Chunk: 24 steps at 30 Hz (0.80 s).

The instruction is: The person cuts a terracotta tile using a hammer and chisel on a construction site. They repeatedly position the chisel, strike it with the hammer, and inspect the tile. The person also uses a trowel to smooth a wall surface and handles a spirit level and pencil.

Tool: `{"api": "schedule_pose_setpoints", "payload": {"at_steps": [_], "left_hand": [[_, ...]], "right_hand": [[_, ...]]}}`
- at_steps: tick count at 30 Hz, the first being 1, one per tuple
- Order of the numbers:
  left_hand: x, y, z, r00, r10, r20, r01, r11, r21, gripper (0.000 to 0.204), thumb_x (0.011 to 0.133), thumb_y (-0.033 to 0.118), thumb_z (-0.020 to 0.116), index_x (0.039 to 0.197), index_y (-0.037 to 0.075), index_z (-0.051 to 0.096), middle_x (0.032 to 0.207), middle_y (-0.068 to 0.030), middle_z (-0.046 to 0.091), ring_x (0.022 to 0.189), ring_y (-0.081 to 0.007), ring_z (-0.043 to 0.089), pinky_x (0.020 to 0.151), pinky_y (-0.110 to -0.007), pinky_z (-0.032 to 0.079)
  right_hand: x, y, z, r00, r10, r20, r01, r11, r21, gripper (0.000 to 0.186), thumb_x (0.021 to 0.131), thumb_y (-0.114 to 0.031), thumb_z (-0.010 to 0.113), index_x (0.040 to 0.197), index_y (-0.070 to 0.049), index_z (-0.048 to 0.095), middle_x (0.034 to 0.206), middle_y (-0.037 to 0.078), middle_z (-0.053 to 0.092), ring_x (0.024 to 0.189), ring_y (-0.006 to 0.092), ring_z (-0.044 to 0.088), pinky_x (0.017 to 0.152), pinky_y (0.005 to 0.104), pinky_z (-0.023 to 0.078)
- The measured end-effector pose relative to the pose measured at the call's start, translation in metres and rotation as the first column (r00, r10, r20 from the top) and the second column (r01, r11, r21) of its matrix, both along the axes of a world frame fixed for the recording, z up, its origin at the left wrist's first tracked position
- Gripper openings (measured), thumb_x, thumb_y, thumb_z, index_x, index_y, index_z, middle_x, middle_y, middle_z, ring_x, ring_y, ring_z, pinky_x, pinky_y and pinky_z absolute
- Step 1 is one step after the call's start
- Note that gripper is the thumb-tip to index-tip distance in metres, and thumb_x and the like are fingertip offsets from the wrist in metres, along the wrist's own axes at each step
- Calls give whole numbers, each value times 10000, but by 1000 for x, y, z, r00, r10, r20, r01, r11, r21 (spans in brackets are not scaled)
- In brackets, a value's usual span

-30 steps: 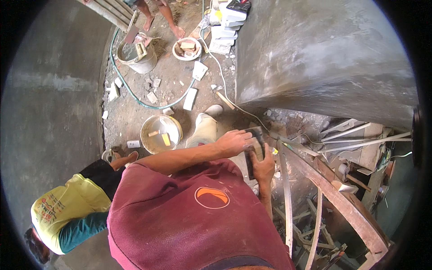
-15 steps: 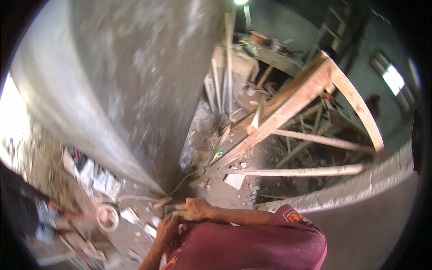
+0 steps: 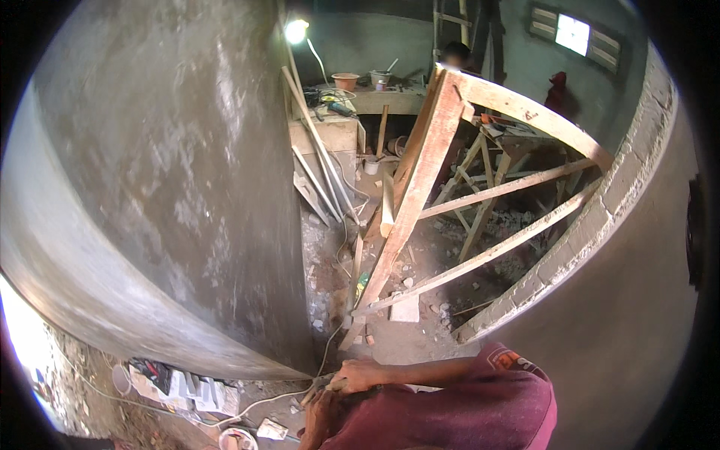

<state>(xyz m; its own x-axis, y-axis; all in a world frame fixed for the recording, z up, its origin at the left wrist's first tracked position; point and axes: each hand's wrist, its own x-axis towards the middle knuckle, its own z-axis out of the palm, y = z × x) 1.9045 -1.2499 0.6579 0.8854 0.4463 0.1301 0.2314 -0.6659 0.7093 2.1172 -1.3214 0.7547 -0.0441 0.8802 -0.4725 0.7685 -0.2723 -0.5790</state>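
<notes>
My right hand (image 3: 358, 375) reaches in from the right with its fingers curled, close beside my left hand (image 3: 319, 414). Both are held low in front of my maroon shirt, almost touching. The fingers of my right hand close round something small and greyish that I cannot make out. My left hand is bent and partly hidden by the sleeve and shirt, so its grip does not show clearly. A short piece of wood (image 3: 311, 391) shows beside the hands, near the bottom corner of the grey plastered wall (image 3: 187, 187); whether it is held is unclear.
A wooden frame (image 3: 416, 195) with slanting braces stands ahead, beside a low rough-edged wall (image 3: 555, 247). Planks (image 3: 322, 161) lean near a counter (image 3: 390, 101) with pots, under a lit lamp (image 3: 297, 31). A cable (image 3: 259, 405), a bucket (image 3: 238, 439) and rubble lie low. Another person (image 3: 454, 54) is partly visible behind the frame.
My view has swung left and tilted up, so the scene sits differently. The co-worker at the lower left has mostly left view. My hands stay together.
</notes>
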Motion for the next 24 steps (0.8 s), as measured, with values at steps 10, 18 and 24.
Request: {"api": "schedule_pose_setpoints", "payload": {"at_steps": [10,18,24], "left_hand": [[61,-31,39,746,630,216,-302,608,-734,640,956,486,609,1344,12,424,1248,-190,550,1130,-280,559,939,-395,449],[140,-39,72,816,515,263,-41,505,-862,788,988,595,481,1554,127,194,1340,-210,474,1118,-312,567,937,-434,480],[165,-54,77,776,566,279,-128,574,-809,771,992,596,454,1516,60,273,1284,-207,503,1026,-284,588,840,-408,507]], "right_hand": [[51,-46,-64,755,-258,-603,408,905,122,599,998,-502,545,1395,-56,494,1287,139,581,1200,237,547,1006,361,433],[42,-70,-50,454,-299,-840,522,852,-21,617,1024,-528,489,1346,-3,449,1174,94,544,1122,151,500,951,312,425],[44,-81,-16,296,-404,-866,612,776,-153,622,1006,-563,500,1294,-12,480,1160,118,572,1064,188,554,893,322,458]]}}
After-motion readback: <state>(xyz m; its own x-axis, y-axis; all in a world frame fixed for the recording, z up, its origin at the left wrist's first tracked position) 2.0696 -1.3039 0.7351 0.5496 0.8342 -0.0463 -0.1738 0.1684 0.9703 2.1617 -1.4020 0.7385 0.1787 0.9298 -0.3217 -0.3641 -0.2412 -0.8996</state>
